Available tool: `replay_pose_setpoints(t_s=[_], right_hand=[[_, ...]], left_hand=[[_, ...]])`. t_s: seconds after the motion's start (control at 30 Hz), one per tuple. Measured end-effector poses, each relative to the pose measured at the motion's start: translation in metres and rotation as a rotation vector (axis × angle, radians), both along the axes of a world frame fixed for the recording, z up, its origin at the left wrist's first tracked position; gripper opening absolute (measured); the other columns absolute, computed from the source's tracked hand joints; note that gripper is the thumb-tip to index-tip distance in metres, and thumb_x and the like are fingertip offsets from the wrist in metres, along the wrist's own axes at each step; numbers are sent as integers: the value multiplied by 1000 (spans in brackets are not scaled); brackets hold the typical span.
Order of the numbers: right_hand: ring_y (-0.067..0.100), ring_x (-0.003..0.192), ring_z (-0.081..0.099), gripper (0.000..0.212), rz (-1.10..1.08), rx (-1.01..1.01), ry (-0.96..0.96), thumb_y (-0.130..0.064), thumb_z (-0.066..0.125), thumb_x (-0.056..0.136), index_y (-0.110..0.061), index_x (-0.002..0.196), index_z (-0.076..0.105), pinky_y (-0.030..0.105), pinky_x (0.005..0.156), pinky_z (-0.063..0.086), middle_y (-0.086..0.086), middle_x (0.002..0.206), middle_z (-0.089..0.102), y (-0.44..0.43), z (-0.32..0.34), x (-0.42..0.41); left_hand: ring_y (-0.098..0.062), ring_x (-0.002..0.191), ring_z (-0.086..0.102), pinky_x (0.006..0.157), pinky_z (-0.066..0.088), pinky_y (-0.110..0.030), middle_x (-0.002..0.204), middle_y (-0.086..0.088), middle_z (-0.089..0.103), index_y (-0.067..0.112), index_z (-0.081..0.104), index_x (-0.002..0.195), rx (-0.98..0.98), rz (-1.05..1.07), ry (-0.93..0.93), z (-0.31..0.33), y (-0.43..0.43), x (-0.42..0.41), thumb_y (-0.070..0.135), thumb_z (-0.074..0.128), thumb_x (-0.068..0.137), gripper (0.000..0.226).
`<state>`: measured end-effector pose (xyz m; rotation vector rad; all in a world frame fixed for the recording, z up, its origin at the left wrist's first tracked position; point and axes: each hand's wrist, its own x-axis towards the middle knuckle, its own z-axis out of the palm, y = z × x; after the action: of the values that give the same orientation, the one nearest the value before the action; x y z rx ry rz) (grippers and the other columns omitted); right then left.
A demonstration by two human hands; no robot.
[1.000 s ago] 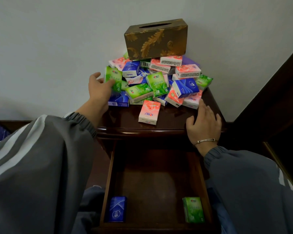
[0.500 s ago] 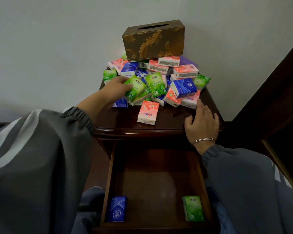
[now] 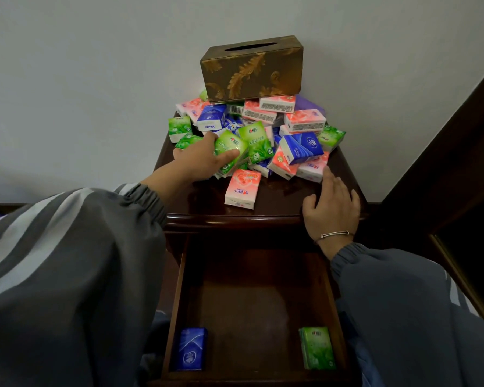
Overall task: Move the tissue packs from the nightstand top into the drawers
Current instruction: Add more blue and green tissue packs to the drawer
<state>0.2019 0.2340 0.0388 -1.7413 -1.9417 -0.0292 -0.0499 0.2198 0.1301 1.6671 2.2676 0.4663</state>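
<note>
- While the nightstand (image 3: 207,198) has its drawer (image 3: 252,297) pulled open, only two packs lie inside: a blue pack (image 3: 190,349) near left and a dark green pack (image 3: 317,347) near right.
- Most tissue packs (image 3: 299,148) are still heaped on top, far back.
- The left hand (image 3: 199,160) has slid from the heap's left edge to its middle and now grips a bright green pack (image 3: 229,148). I think that one goes in next.
- The right hand (image 3: 331,208) stays flat and loose on the near right corner, holding nothing.
</note>
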Motion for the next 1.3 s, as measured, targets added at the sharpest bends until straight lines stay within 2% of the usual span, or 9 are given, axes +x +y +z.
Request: replay_pose_setpoints(t_s=[0.23, 0.37, 0.5, 0.6, 0.7, 0.8, 0.93, 1.13, 1.3], right_hand=[[26, 134, 39, 62, 4, -2, 9, -26, 45, 84, -12, 143, 31, 52, 111, 25, 11, 141, 47, 0, 1, 0], [27, 133, 39, 63, 6, -4, 13, -26, 45, 83, -12, 143, 31, 52, 111, 24, 11, 141, 47, 0, 1, 0], [27, 134, 38, 63, 9, -2, 9, -26, 45, 83, -12, 143, 31, 51, 110, 24, 11, 141, 47, 0, 1, 1], [27, 134, 39, 64, 10, -3, 3, -26, 46, 83, -13, 143, 30, 52, 110, 25, 11, 141, 47, 0, 1, 1], [28, 133, 39, 64, 4, 7, -1, -25, 46, 83, -12, 143, 30, 52, 110, 25, 12, 140, 47, 0, 0, 2], [28, 133, 39, 64, 4, 8, 1, -24, 46, 83, -12, 144, 29, 53, 110, 26, 12, 140, 47, 0, 0, 2], [28, 132, 40, 66, 6, 15, 27, -25, 46, 85, -11, 146, 22, 51, 109, 26, 13, 140, 47, -1, 0, 0], [32, 127, 43, 57, 23, 99, 305, -24, 51, 90, -5, 141, 33, 44, 104, 33, 17, 138, 46, 0, 11, 1], [33, 123, 43, 74, 26, 17, 423, -45, 68, 76, -9, 134, 40, 43, 101, 35, 15, 132, 48, 29, 50, -17]], left_hand=[[-26, 122, 49, 94, 45, -40, 139, -10, 45, 14, 33, 141, 167, -40, -186, -10, -5, 8, 53, 69, 77, 83], [-22, 122, 48, 96, 45, -34, 139, -10, 43, 12, 35, 140, 282, -21, -310, -13, -9, 12, 47, 73, 77, 82], [4, 81, 63, 67, 48, -6, 108, -2, 64, 7, 57, 120, 495, 90, -575, -2, -21, 6, 36, 69, 84, 48], [-14, 81, 70, 74, 56, -29, 94, -6, 73, 9, 67, 105, 645, 245, -971, -1, -41, -14, 34, 66, 86, 31], [-20, 85, 71, 78, 57, -37, 94, -7, 73, 8, 62, 109, 740, 448, -1200, -17, -59, -36, 37, 68, 81, 41], [-20, 88, 67, 83, 55, -41, 102, -9, 67, 8, 50, 117, 714, 612, -1212, -42, -71, -45, 40, 67, 82, 50], [-19, 97, 67, 88, 54, -39, 105, -4, 66, 15, 49, 113, 652, 626, -1125, -56, -79, -44, 57, 66, 69, 63], [9, 76, 63, 58, 46, -10, 96, 13, 63, 25, 41, 112, 564, 522, -948, -64, -83, -46, 57, 66, 76, 54], [-12, 99, 66, 86, 53, -32, 114, -6, 65, 9, 43, 123, 543, 470, -1135, -62, -85, -57, 43, 62, 88, 52]])
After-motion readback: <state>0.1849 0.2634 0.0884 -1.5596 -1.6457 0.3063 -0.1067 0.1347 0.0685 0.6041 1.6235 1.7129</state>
